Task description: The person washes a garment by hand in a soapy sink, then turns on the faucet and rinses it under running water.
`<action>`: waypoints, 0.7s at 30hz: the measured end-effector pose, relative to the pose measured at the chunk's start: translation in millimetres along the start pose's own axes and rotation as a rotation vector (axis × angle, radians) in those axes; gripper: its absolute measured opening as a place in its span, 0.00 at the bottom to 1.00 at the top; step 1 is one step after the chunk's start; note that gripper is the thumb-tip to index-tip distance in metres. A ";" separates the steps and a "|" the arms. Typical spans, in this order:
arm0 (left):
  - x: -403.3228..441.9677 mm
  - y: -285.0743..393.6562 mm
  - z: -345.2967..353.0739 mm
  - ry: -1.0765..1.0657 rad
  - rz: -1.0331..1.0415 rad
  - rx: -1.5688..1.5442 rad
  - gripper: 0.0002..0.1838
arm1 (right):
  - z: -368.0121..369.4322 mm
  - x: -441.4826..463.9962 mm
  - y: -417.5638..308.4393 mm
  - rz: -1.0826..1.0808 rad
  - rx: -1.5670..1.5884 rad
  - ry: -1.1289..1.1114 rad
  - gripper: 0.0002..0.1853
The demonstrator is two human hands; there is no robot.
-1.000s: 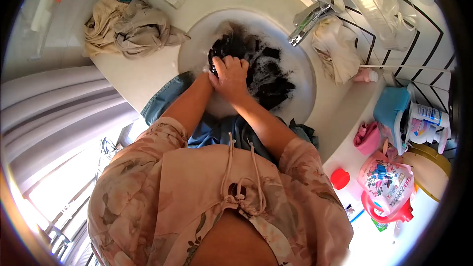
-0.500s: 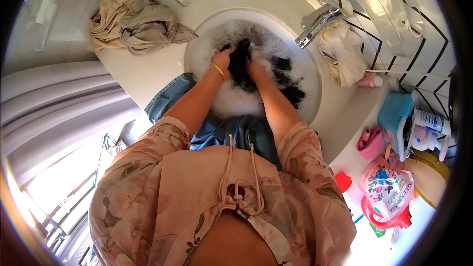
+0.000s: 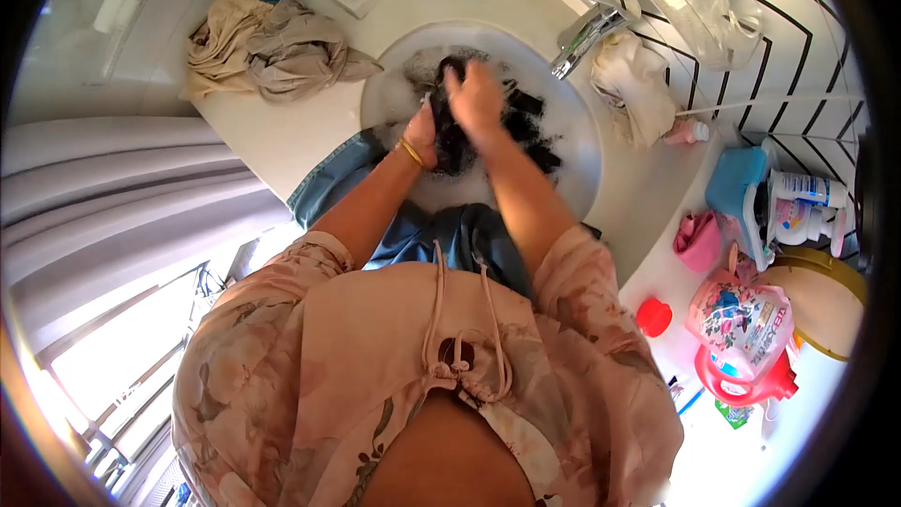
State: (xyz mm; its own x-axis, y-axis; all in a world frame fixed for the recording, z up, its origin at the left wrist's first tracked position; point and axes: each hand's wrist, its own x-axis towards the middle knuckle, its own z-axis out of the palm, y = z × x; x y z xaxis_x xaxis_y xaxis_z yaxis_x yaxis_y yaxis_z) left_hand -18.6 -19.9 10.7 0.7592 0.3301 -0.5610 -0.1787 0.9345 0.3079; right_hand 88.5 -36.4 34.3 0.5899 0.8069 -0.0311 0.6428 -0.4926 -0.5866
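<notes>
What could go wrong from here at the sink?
The yellow metallic bangle by the left hand might snag the wet black cloth. The dark teal cloth over the near edge of the white round basin may soak up white suds. The crumpled beige cloth has its tip near the rim; splashes could wet it.

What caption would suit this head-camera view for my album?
Bare left hand and right hand work black cloth in a sudsy washbasin beside a chrome faucet.
</notes>
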 end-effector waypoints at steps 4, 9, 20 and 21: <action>-36.0 17.6 39.8 -0.179 0.088 -0.202 0.26 | -17.7 17.4 43.6 0.166 0.410 0.095 0.37; -66.7 30.8 71.5 -0.467 0.167 -0.401 0.41 | -69.0 -51.2 59.1 0.211 0.847 -0.641 0.36; -74.1 83.1 107.8 -0.503 0.453 -0.395 0.29 | -133.4 -62.3 31.8 0.077 0.272 -0.607 0.34; -69.2 88.5 100.3 -0.399 0.491 -0.298 0.29 | -142.5 -56.3 49.9 0.119 0.160 -0.575 0.37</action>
State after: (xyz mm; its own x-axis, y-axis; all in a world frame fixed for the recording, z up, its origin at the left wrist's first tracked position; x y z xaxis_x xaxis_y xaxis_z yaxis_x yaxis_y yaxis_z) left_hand -24.1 26.5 153.8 0.7080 0.7029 -0.0679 -0.6811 0.7051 0.1973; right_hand 157.0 -152.8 122.1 0.2663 0.8179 -0.5099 0.4806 -0.5713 -0.6653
